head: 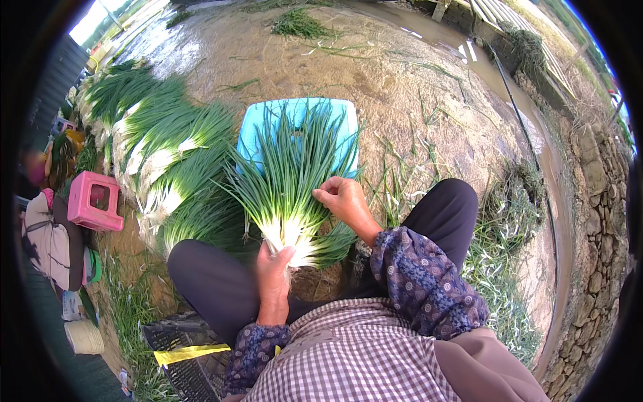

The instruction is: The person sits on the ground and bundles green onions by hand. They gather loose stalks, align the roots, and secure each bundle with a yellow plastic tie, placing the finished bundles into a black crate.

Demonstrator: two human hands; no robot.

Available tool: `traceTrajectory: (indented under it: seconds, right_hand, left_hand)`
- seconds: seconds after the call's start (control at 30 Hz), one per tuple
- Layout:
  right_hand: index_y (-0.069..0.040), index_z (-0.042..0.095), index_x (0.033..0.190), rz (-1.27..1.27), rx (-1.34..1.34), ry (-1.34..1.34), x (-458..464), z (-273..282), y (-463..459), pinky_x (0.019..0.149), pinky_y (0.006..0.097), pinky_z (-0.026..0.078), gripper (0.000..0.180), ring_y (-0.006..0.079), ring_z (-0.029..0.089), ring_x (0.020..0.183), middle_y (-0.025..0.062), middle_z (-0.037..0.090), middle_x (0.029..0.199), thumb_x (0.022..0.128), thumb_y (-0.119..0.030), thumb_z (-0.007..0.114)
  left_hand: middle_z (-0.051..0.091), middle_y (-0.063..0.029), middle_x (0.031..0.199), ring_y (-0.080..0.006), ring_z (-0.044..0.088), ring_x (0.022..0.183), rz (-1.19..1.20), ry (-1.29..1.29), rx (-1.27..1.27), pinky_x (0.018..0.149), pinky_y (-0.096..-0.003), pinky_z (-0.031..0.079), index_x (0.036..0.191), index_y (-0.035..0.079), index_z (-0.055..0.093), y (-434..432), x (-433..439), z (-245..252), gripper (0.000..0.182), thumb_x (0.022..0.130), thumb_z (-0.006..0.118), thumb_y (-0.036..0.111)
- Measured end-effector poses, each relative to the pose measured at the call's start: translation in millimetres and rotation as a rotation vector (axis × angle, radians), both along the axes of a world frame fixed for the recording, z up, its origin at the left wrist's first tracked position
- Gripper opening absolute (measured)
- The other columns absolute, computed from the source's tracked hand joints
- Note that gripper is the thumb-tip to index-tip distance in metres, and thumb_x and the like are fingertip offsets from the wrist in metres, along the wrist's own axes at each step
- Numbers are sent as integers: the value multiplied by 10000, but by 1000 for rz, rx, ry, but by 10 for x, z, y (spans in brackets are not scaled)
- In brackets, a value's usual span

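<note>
My left hand grips a bunch of green onions near its white root end. The green leaves fan out away from me, over a light blue plastic stool. Beside the bunch's right edge is my right hand, its thumb and forefinger pinched together close to the leaves. No leaf shows plainly between those fingertips. Under the bunch, to its right, more green leaves stick out between my knees. Part of the roots is hidden behind my left hand.
Heaped green onion bunches line the left side. Left of them are a pink plastic stool and a pale bag-like bundle. A black plastic crate with a yellow strip stands by my left hip. Leaf scraps and a hose lie right.
</note>
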State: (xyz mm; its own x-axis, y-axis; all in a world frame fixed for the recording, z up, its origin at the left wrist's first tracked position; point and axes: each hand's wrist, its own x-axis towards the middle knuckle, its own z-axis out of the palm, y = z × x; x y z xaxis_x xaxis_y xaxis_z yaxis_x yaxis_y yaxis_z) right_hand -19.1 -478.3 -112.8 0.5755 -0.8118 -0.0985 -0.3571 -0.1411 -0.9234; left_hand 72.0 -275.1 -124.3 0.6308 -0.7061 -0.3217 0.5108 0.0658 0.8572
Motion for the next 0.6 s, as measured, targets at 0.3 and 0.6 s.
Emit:
traceTrajectory:
  seconds: [0.3,0.6]
  right_hand:
    - [-80,610,883,283,115,-532,-142,155,614,578,193,421,89,28,494,654,-55,566,766,917,-148,656]
    - [-91,558,899,-569,604,-989,-617,-65,-230,522,217,443,75,88,494,605,14,570,759,967,-122,547]
  left_hand:
    - [643,-49,1020,-92,619,752,23,32,-2,560,-208,490,1214,20,529,-21,-7,43,446,810,709,83]
    - [650,-64,1030,-97,630,744,15,-19,-14,523,-204,497,1238,15,519,-16,-26,51,471,816,710,102]
